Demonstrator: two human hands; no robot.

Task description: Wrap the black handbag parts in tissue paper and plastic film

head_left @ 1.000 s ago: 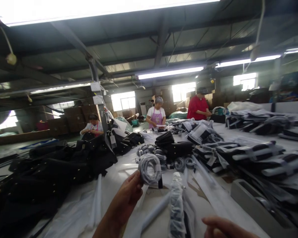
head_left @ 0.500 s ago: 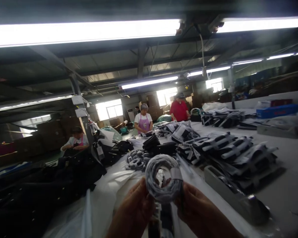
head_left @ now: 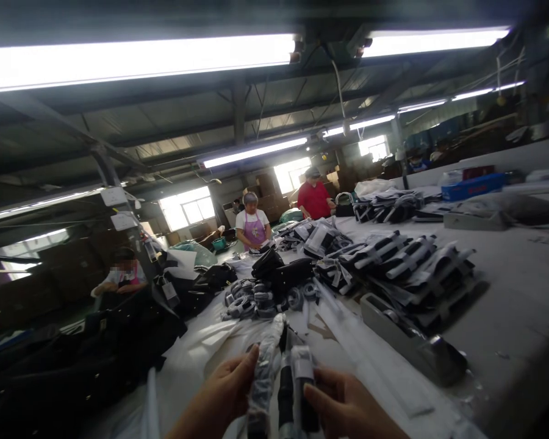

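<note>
My left hand (head_left: 231,384) grips a long strip in crinkled clear plastic, a plastic-wrapped strap (head_left: 264,375), with the thumb along its edge. Close beside it, my right hand (head_left: 341,399) holds a dark strap (head_left: 308,411) with a pale band (head_left: 303,361) around its upper part. Between the two runs a black strip (head_left: 285,390). Whether these pieces belong to one coil seen from the side, I cannot tell. Just beyond my hands lies a pile of coiled grey straps (head_left: 249,299) on the white-covered table (head_left: 348,360).
Right of my hands stands a grey tape dispenser (head_left: 409,341). Behind it lie stacked wrapped packages (head_left: 407,262). Black bags (head_left: 114,347) are heaped at the left. Co-workers stand across the table, one in a red top (head_left: 313,200), another in a purple apron (head_left: 254,230).
The wrapped coil that faced me as a ring between both hands no longer shows as a ring; upright strips now show there. My hands are slightly lower, and the view has swung right.
</note>
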